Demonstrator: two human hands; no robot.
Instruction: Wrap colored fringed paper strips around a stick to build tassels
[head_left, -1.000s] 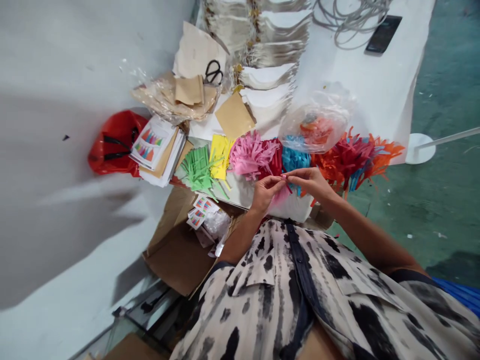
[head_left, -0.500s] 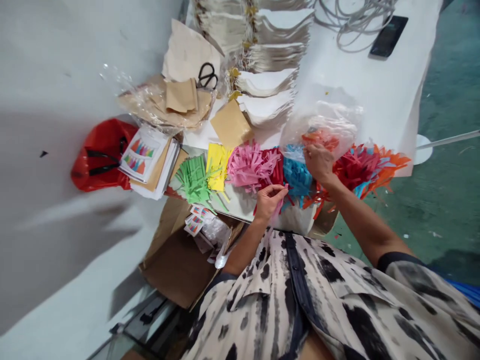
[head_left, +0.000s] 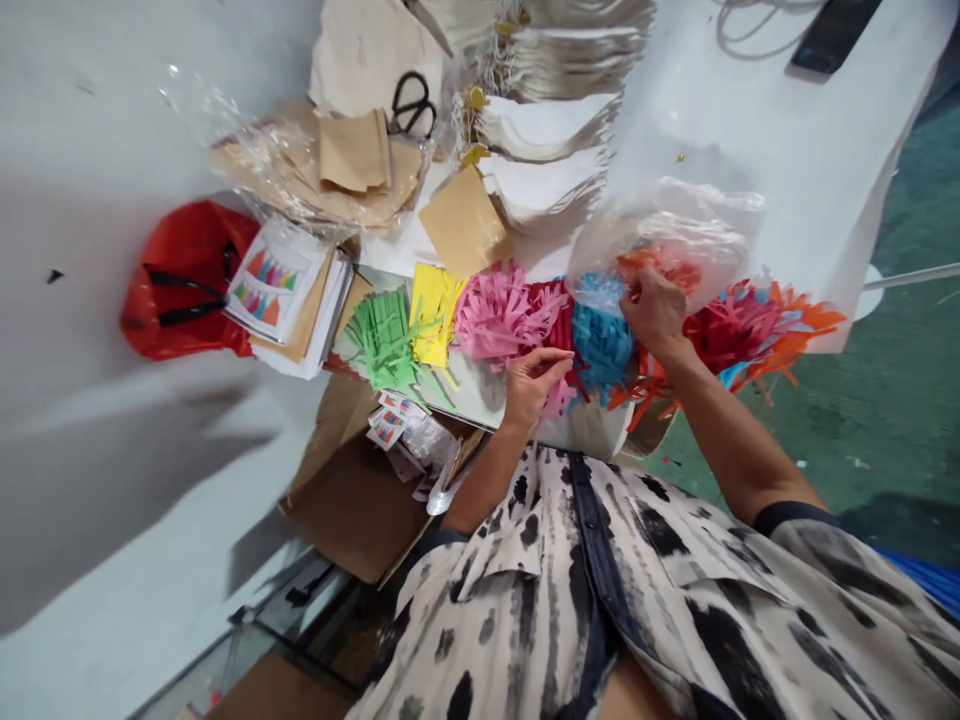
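Note:
My left hand [head_left: 534,388] is over the table's front edge, thumb and fingertips pinched together. What they hold, if anything, is too small to make out. Just below those fingertips hangs or lies a piece of pink fringed paper [head_left: 559,400]. My right hand [head_left: 656,312] is closed, its fingers curled at the near side of a clear plastic bag [head_left: 716,215] with orange fringed paper [head_left: 671,268] in it; its grip is hidden. Between the hands lie blue fringed paper [head_left: 600,340] and dark red fringed paper [head_left: 550,305]. Left of them is a pink fringed bunch [head_left: 499,315].
Green [head_left: 386,340] and yellow fringed paper [head_left: 433,310] lie farther left, beside printed cards [head_left: 270,285] and a red bag [head_left: 184,280]. Behind are black-handled scissors [head_left: 414,105], stacked white sheets [head_left: 547,185] and a phone [head_left: 836,35]. An open cardboard box [head_left: 352,520] stands below the edge.
The pink strip that hung from my left fingertips is now lower, apparently out of the pinch. My right hand stays at the plastic bag. The view has shifted, moving the table's far items up.

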